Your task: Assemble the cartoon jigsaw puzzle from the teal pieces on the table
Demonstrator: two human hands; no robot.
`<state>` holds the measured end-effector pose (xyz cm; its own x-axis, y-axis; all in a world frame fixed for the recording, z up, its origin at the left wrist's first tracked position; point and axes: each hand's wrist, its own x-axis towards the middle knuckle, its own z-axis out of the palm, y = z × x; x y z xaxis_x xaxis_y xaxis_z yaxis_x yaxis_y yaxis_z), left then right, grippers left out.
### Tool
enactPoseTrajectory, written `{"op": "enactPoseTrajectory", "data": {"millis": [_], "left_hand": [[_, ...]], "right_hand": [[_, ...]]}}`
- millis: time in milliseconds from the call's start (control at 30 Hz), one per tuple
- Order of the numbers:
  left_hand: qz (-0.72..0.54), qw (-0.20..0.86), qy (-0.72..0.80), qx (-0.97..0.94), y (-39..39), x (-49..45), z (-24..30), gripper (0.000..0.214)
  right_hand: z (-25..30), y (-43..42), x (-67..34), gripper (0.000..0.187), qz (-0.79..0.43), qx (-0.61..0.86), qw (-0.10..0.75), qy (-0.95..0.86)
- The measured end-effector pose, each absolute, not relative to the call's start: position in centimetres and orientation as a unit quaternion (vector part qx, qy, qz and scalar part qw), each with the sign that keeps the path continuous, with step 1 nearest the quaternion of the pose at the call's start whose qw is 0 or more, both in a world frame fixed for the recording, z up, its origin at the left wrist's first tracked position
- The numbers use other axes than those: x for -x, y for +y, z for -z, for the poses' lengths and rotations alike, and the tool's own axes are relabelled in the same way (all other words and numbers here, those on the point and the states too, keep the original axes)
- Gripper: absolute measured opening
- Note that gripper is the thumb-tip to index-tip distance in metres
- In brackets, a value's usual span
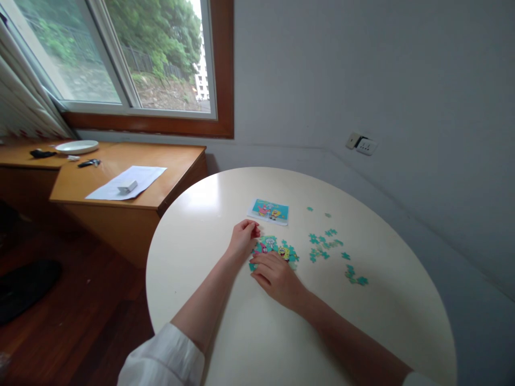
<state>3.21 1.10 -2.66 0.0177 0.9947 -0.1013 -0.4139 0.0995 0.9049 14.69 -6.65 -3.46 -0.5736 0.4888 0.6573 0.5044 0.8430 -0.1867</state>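
A partly joined jigsaw puzzle with cartoon figures on a turquoise ground lies on the round table. My right hand rests over its lower part, fingers stretched out and covering some of the pieces. At the puzzle's upper left edge is my left hand, its fingers curled together in a pinch; whatever they hold, if anything, is hidden. Just beyond the puzzle sits a picture card showing similar cartoon figures. Loose puzzle pieces are scattered to the right of my right hand.
More loose pieces lie farther right on the table. A wooden desk at the left carries a white sheet, a small white box and a white plate. Behind are a window and a wall with a socket.
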Motion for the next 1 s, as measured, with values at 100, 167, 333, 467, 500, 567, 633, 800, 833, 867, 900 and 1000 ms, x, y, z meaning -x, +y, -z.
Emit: {"op": "enactPoseTrajectory", "data": {"millis": [100,167,333,467,500,567,633,800,833,867,900,1000], "left_hand": [[-0.57,0.619,0.408,-0.355,1.11,-3.18,2.71,0.006],[-0.571,0.618,0.407,-0.356,1.09,-3.15,2.7,0.006],[-0.567,0.618,0.409,-0.358,1.03,-3.1,2.62,0.006],[-0.568,0.618,0.408,-0.359,1.04,-3.07,2.66,0.006],[-0.568,0.618,0.407,-0.36,1.06,-3.07,2.7,0.006],[-0.569,0.618,0.405,-0.361,1.13,-3.07,2.81,0.006],[-0.57,0.618,0.402,-0.362,1.21,-3.08,2.92,0.006],[-0.57,0.622,0.4,-0.358,1.24,-3.07,2.95,0.007],[-0.569,0.623,0.4,-0.358,1.21,-3.06,2.9,0.007],[-0.568,0.624,0.4,-0.358,1.19,-3.05,2.84,0.007],[-0.568,0.624,0.4,-0.357,1.17,-3.04,2.79,0.008],[-0.568,0.624,0.403,-0.353,1.14,-3.05,2.69,0.009]], "right_hand": [[3.68,-6.49,-14.78,0.011,-0.01,0.281,0.371,-0.885],[3.72,-6.44,-14.82,0.011,-0.023,0.283,0.371,-0.884],[3.64,-6.43,-14.87,0.012,-0.042,0.293,0.364,-0.883],[3.74,-6.36,-14.89,0.01,-0.053,0.301,0.357,-0.883],[3.76,-6.34,-14.89,0.009,-0.057,0.304,0.357,-0.882],[3.74,-6.33,-14.91,0.006,-0.066,0.309,0.357,-0.879],[3.64,-6.34,-14.94,0.006,-0.075,0.311,0.361,-0.876],[3.48,-6.32,-15.09,0.006,-0.09,0.308,0.364,-0.875],[3.51,-6.3,-15.11,0.007,-0.091,0.307,0.361,-0.876],[3.55,-6.27,-15.12,0.008,-0.092,0.307,0.359,-0.877],[3.6,-6.25,-15.12,0.008,-0.092,0.308,0.357,-0.877],[3.69,-6.21,-15.11,0.007,-0.098,0.313,0.357,-0.875]]}}
